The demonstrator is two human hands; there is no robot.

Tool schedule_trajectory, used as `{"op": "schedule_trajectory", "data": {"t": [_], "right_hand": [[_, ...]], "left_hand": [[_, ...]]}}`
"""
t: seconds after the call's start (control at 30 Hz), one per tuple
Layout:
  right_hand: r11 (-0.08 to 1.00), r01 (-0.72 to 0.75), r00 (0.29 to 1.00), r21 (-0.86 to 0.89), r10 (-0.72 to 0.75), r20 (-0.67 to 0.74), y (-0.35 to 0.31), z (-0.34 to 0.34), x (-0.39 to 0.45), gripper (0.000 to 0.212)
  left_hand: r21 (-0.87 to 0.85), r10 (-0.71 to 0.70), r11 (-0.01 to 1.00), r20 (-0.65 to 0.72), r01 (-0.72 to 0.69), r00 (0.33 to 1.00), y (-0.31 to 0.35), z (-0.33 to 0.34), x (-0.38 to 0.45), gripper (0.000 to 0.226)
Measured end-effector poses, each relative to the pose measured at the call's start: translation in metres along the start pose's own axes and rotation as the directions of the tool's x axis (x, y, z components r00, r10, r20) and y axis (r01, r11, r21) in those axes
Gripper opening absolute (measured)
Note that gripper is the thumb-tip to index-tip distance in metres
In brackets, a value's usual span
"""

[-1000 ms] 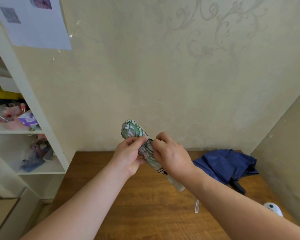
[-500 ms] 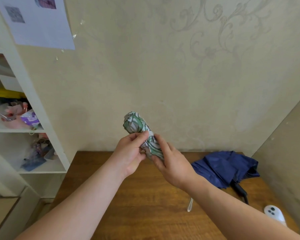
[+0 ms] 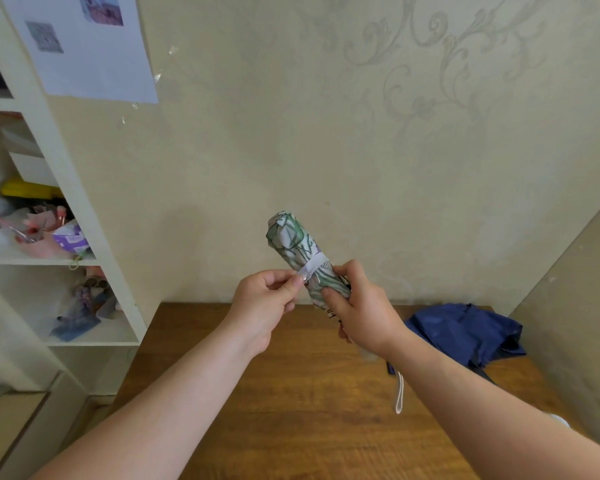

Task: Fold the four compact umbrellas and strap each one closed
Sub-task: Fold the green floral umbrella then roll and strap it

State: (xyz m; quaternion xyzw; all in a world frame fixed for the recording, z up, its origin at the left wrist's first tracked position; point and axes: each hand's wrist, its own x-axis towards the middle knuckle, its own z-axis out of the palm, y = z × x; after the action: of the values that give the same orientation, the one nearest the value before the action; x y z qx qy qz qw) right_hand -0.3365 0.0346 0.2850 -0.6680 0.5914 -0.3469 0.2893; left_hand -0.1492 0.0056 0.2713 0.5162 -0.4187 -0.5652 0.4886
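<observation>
A rolled green-and-white patterned umbrella point(image 3: 293, 242) is held up in the air in front of the wall, its top tilted up and to the left. My right hand point(image 3: 362, 308) grips its lower part, fingers wrapped round the fabric. My left hand point(image 3: 262, 299) pinches the end of the white strap point(image 3: 312, 267) that runs round the roll. The white wrist loop point(image 3: 399, 393) of the handle hangs below my right wrist. A dark blue umbrella point(image 3: 465, 332) lies loose and crumpled on the wooden table point(image 3: 291, 393) at the far right.
White shelves point(image 3: 84, 258) with assorted small items stand to the left of the table. A papered wall closes the back, and a second wall runs along the right. A small white object point(image 3: 558, 420) shows at the table's right edge.
My left hand has drawn the strap out to the left and now pinches its end. My right hand has slid lower on the roll. The umbrella sits a little higher.
</observation>
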Motion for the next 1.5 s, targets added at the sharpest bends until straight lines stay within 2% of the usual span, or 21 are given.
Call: {"op": "schedule_trajectory", "data": {"t": [0.17, 0.3, 0.37, 0.47, 0.57, 0.67, 0.8, 0.9, 0.97, 1.07, 1.1, 1.17, 1.23, 1.3, 1.4, 1.5], "right_hand": [[0.993, -0.065, 0.993, 0.095, 0.073, -0.089, -0.008, -0.017, 0.006, 0.015], [0.994, -0.066, 0.995, 0.084, 0.072, -0.068, -0.007, -0.019, 0.004, 0.014], [0.997, -0.046, 0.998, 0.063, 0.049, -0.05, -0.007, -0.015, 0.001, 0.014], [0.998, -0.026, 0.999, 0.057, 0.029, -0.042, -0.008, -0.013, -0.002, 0.014], [0.996, -0.026, 0.998, 0.089, 0.031, -0.046, -0.009, -0.014, -0.003, 0.014], [0.989, -0.043, 0.998, 0.144, 0.05, -0.041, -0.006, -0.018, -0.004, 0.012], [0.98, -0.056, 0.998, 0.189, 0.057, -0.001, -0.003, -0.02, -0.008, 0.012], [0.977, -0.053, 0.999, 0.208, 0.052, 0.009, -0.001, -0.022, -0.009, 0.012], [0.972, -0.051, 0.999, 0.23, 0.048, 0.018, 0.001, -0.023, -0.01, 0.013], [0.962, -0.064, 0.998, 0.264, 0.056, 0.037, 0.0, -0.022, -0.011, 0.012], [0.959, -0.065, 0.997, 0.276, 0.054, 0.047, -0.001, -0.023, -0.011, 0.012], [0.953, -0.065, 0.997, 0.295, 0.049, 0.062, -0.002, -0.023, -0.012, 0.012], [0.947, -0.076, 0.996, 0.312, 0.057, 0.068, -0.003, -0.025, -0.012, 0.012], [0.944, -0.084, 0.996, 0.32, 0.066, 0.065, -0.003, -0.027, -0.012, 0.013], [0.942, -0.096, 0.995, 0.321, 0.083, 0.056, -0.004, -0.029, -0.011, 0.014], [0.931, -0.108, 0.993, 0.348, 0.087, 0.075, -0.008, -0.027, -0.014, 0.016]], "left_hand": [[-0.149, -0.117, 0.981, 0.05, 0.123, 0.992, -0.006, -0.011, -0.005, 0.013], [-0.226, -0.096, 0.967, 0.095, 0.116, 0.991, 0.009, -0.005, -0.003, 0.016], [-0.193, -0.049, 0.979, 0.099, 0.067, 0.994, 0.017, 0.004, -0.001, 0.016], [-0.124, -0.004, 0.992, 0.033, 0.008, 0.999, 0.022, 0.016, 0.0, 0.014], [0.075, 0.091, 0.993, -0.033, -0.088, 0.995, 0.013, 0.015, -0.002, 0.012], [0.275, 0.109, 0.953, 0.069, -0.124, 0.992, -0.001, 0.01, -0.001, 0.016], [0.223, -0.041, 0.975, 0.237, -0.013, 0.971, -0.011, 0.004, 0.0, 0.026], [0.271, -0.023, 0.961, 0.285, -0.057, 0.958, -0.017, 0.001, -0.004, 0.027], [0.215, -0.02, 0.976, 0.305, -0.048, 0.952, -0.017, 0.001, -0.006, 0.029], [0.121, -0.039, 0.993, 0.355, -0.005, 0.934, -0.013, 0.003, -0.008, 0.046], [0.128, -0.051, 0.992, 0.378, 0.003, 0.924, -0.013, 0.003, -0.007, 0.046], [0.189, -0.075, 0.982, 0.407, -0.004, 0.91, -0.013, -0.002, -0.008, 0.032], [0.211, -0.052, 0.977, 0.389, -0.034, 0.92, -0.015, -0.009, -0.008, 0.021], [0.177, -0.013, 0.983, 0.368, -0.056, 0.93, -0.02, -0.014, -0.006, 0.03], [0.234, 0.027, 0.965, 0.348, -0.115, 0.937, -0.023, -0.018, -0.002, 0.036], [0.247, 0.0, 0.966, 0.311, -0.081, 0.95, -0.024, -0.024, 0.002, 0.035]]}}
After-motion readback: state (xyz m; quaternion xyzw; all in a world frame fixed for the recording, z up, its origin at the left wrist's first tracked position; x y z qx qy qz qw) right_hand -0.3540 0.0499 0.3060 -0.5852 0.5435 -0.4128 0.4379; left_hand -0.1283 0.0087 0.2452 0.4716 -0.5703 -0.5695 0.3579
